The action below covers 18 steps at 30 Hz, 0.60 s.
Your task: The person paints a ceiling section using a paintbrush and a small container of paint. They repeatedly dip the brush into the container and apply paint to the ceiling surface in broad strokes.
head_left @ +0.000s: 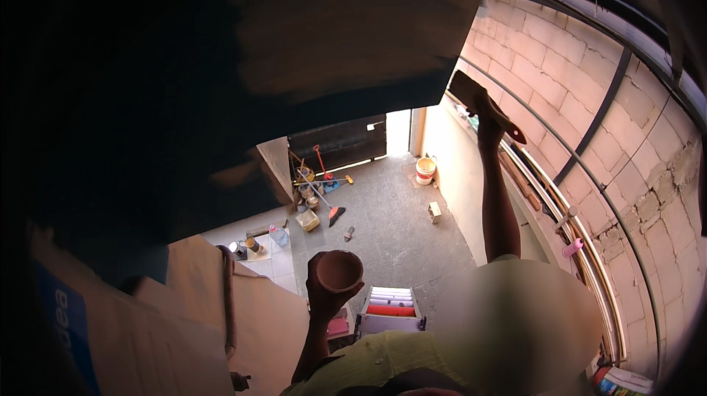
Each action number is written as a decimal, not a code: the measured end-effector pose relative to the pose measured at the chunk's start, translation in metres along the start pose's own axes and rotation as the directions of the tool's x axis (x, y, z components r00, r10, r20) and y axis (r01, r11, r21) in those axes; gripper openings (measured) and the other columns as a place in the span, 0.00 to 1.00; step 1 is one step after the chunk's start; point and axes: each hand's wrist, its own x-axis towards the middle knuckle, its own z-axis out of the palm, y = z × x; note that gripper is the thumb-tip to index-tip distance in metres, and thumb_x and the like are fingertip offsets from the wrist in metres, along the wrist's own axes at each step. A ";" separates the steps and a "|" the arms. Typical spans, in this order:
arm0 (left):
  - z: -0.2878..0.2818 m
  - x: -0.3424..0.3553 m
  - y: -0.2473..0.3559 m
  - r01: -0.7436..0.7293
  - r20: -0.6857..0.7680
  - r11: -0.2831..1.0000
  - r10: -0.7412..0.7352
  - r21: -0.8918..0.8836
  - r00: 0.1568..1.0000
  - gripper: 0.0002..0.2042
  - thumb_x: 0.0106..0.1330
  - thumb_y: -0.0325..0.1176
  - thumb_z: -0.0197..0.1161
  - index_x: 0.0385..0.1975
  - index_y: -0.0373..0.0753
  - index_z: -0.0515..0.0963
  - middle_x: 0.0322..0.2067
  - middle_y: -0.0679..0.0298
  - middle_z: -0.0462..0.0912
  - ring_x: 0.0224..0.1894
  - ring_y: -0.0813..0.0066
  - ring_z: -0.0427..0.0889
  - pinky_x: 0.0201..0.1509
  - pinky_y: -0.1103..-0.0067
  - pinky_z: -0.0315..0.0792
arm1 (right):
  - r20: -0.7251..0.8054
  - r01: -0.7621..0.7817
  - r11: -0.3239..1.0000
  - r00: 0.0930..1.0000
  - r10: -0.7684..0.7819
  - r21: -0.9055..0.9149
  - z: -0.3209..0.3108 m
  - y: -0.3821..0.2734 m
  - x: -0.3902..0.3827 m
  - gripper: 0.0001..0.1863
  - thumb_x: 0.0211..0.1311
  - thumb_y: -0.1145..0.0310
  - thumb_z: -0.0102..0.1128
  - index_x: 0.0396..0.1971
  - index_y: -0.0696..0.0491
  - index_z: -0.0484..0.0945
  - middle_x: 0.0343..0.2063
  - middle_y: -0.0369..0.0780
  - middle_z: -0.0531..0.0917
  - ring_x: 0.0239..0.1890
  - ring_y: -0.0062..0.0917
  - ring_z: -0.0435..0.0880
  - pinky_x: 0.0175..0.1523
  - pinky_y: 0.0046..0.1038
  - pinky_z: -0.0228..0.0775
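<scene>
My left hand (pixel 320 299) is wrapped round a small round paint pot (pixel 340 271), its open top facing up and brownish inside. Raised on the right, my right hand (pixel 482 110) grips a wide flat paintbrush (pixel 508 129) by its handle. The dark bristle end lies close to the edge of a large dark panel (pixel 383 64) that fills the upper left. Brownish streaks of paint show on that panel; whether the bristles touch it I cannot tell. Below me stands a stepladder (pixel 390 300) with pale rungs and a red one.
Far below, a grey floor (pixel 398 212) holds a white bucket (pixel 426 170), a broom (pixel 336 215) and several buckets near a dark gate (pixel 346 142). A bottle (pixel 278 235) and cans stand on a ledge. Pipes (pixel 582 241) run along the block wall (pixel 545 64) at right.
</scene>
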 end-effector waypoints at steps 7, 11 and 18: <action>-0.003 -0.008 -0.004 0.016 -0.012 0.999 -0.016 -0.031 1.000 0.42 0.34 0.32 0.83 0.53 0.37 0.65 0.47 0.56 0.77 0.49 0.63 0.78 0.53 0.70 0.74 | 0.207 0.224 0.907 0.928 -0.311 0.357 0.226 -0.090 -0.078 0.17 0.55 0.72 0.68 0.46 0.52 0.82 0.37 0.43 0.85 0.37 0.24 0.86 0.41 0.27 0.78; -0.015 -0.011 -0.004 0.011 -0.060 1.000 -0.010 0.013 0.998 0.41 0.34 0.30 0.83 0.52 0.37 0.66 0.47 0.56 0.77 0.49 0.64 0.79 0.53 0.71 0.74 | 0.201 0.476 0.819 0.811 -0.549 0.320 0.318 -0.121 -0.104 0.16 0.54 0.72 0.68 0.45 0.52 0.82 0.41 0.42 0.84 0.39 0.25 0.85 0.44 0.26 0.78; -0.024 0.000 0.004 0.048 -0.069 0.997 -0.052 -0.054 0.996 0.40 0.34 0.23 0.80 0.52 0.36 0.65 0.46 0.57 0.77 0.48 0.66 0.78 0.53 0.71 0.74 | 0.403 0.687 0.726 0.672 -0.622 -0.026 0.310 -0.069 -0.083 0.21 0.60 0.76 0.58 0.55 0.49 0.75 0.59 0.41 0.73 0.60 0.25 0.73 0.60 0.25 0.69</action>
